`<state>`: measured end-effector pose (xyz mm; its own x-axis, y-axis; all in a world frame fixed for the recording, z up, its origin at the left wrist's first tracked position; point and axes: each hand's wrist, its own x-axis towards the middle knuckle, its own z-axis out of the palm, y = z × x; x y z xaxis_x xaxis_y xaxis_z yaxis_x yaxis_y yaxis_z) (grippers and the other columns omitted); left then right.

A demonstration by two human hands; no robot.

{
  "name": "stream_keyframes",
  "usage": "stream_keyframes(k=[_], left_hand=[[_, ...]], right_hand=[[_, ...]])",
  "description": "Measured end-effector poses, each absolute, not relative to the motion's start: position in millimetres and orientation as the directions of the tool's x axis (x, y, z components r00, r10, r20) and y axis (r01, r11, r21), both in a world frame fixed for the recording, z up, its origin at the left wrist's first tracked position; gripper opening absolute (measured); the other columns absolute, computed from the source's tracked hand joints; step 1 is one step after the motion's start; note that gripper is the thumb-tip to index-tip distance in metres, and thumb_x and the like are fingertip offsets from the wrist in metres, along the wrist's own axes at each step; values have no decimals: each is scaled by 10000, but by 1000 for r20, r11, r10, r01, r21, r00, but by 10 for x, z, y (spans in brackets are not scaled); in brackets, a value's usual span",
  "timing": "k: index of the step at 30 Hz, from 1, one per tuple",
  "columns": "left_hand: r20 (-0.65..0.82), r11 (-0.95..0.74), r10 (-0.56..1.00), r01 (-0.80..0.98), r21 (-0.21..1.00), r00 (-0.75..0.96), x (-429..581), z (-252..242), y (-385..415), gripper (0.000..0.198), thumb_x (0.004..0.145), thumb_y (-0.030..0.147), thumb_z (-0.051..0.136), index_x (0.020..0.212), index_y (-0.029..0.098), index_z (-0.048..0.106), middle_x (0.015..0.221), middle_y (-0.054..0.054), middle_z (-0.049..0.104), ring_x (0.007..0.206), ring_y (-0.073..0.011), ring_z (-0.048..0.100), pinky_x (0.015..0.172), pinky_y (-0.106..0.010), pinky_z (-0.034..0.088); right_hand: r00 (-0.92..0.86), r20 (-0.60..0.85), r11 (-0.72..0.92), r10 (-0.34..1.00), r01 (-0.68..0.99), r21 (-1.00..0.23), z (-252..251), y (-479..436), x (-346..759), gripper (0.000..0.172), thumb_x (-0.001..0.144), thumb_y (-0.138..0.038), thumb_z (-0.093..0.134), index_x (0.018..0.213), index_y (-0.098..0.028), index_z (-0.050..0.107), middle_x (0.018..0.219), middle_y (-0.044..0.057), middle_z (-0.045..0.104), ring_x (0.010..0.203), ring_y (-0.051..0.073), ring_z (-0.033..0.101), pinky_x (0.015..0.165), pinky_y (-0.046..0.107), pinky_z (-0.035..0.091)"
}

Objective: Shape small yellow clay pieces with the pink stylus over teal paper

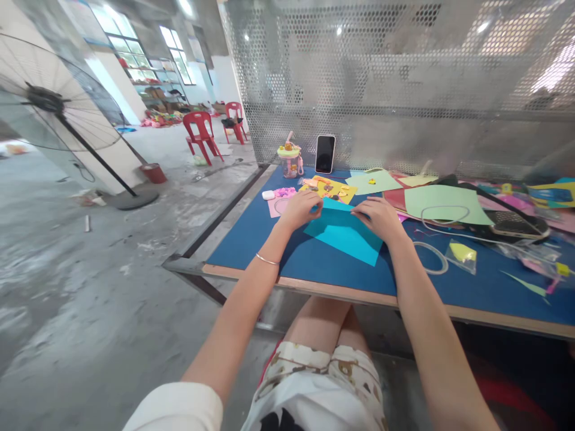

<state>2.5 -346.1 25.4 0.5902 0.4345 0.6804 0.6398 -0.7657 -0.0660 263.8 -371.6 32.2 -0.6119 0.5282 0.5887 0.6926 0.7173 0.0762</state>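
Observation:
A turquoise sheet of paper [344,236] lies on the blue table [323,269], its far edge folded up. My left hand [300,208] pinches the sheet's far left corner with closed fingers. My right hand [378,216] presses on the far right part of the sheet, fingers curled down on it. A thin bracelet circles my left wrist.
Beyond the sheet lie a yellow sheet with small stickers [330,189], pale green sheets [444,203], a pink piece [281,200], a small decorated cup [290,161] and an upright phone [324,154]. Cables and small bags [462,254] lie at right. A big fan [49,102] and red chairs [200,134] stand at left.

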Motion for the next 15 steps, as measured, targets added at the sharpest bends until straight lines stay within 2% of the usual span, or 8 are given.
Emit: stream_keyframes(k=[6,10,13,15], left_hand=[[697,-728,480,685,-22,533,-68,231,-3414,103,724,90,550,753,179,594,763,-16,635,764,-164,575,715,-285,435],[730,-624,521,781,-26,442,-139,247,-3406,83,743,104,562,739,178,599,766,-32,637,765,-181,571,708,-305,440],[819,-587,463,809,-2,339,-37,288,-3486,77,812,170,556,857,167,619,933,-67,659,920,-204,577,821,-338,443],[822,-670,402,741,-36,403,121,295,-3559,207,854,257,554,1035,167,599,1099,-81,634,1063,-207,548,921,-351,418]], right_hand=[[-573,622,714,533,700,33,297,-3682,2741,236,910,-307,472,880,-198,680,914,43,724,845,181,645,949,375,397],[-540,641,692,545,722,20,291,-3665,2812,245,911,-316,471,882,-193,681,926,55,726,860,196,652,938,390,405],[-547,630,690,551,724,25,291,-3680,2762,241,909,-309,468,889,-197,681,919,57,727,854,198,653,933,397,407],[-561,619,691,549,721,41,295,-3713,2672,232,905,-293,467,942,-198,676,923,62,727,859,196,652,928,392,410]])
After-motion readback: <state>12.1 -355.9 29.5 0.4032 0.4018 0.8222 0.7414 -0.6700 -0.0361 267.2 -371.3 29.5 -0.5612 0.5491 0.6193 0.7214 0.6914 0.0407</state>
